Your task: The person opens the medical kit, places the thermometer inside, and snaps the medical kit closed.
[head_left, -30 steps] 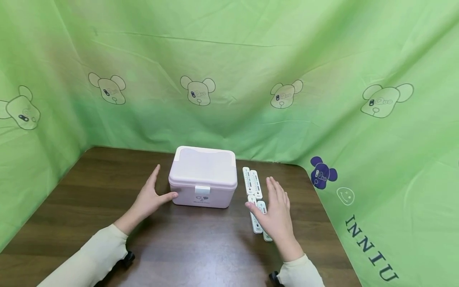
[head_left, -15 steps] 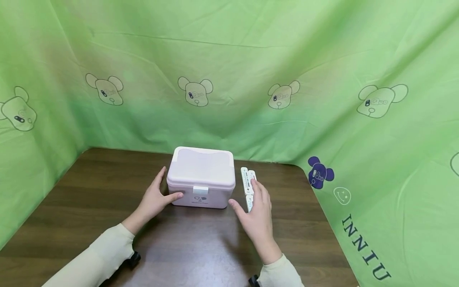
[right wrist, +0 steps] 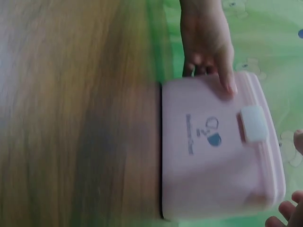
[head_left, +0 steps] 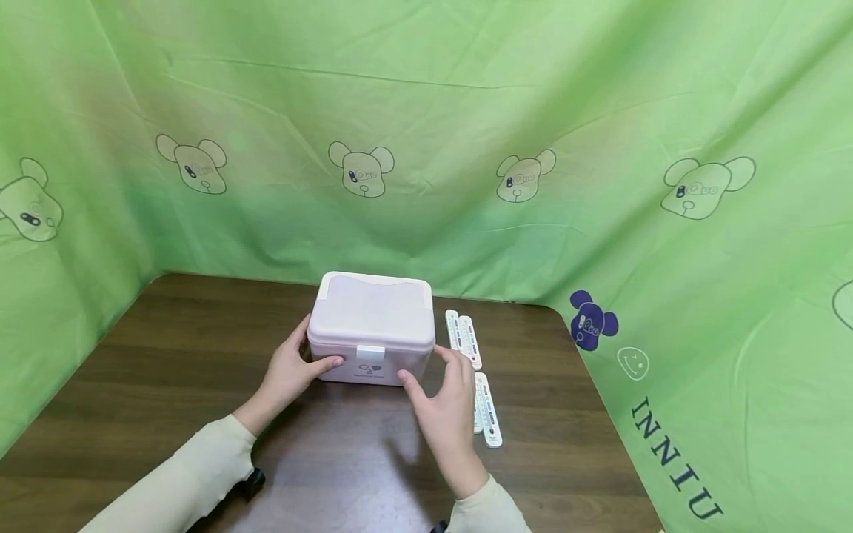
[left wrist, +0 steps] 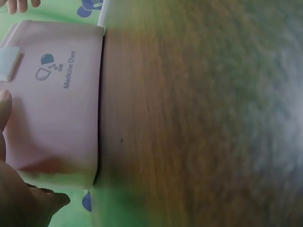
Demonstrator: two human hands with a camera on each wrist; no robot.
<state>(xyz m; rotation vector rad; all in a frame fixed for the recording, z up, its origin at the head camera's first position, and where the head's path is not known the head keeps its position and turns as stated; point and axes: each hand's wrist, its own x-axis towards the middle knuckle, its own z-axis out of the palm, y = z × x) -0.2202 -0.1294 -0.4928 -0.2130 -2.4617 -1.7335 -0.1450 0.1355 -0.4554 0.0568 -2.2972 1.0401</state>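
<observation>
Your left hand (head_left: pixel 293 374) has its thumb spread from the fingers, straddling the front left corner of the pink box (head_left: pixel 369 311): thumb on the front face, apparently in contact, fingers along the left side. Your right hand (head_left: pixel 446 400) is likewise spread at the front right corner; its fingertips appear just off the box in the wrist views, contact not confirmed. Box stands upright near the back of the brown table (head_left: pixel 546 370), lid down, white latch (head_left: pixel 370 353) facing you. Judged reason for the hand positions: opposite corners bracket the box evenly, and the latch stays unobstructed between your thumbs. White strips (head_left: pixel 489 414) lie flat to the right, two farther back, two nearer, one of the nearer pair partly hidden by your right hand; presumably set aside there so both sides of the box are reachable. Writing: box front reads "Medicine Chest" (left wrist: pixel 69 69), beside a two-part capsule drawing (left wrist: pixel 43 67); print points outward, matching the latch side. Strips carry scale-like marks, too small to read. Green curtain (head_left: pixel 426 237) shows "INNIU" (head_left: pixel 676 463) at right and printed bear heads (head_left: pixel 363 174), their small lettering not legible with certainty.
</observation>
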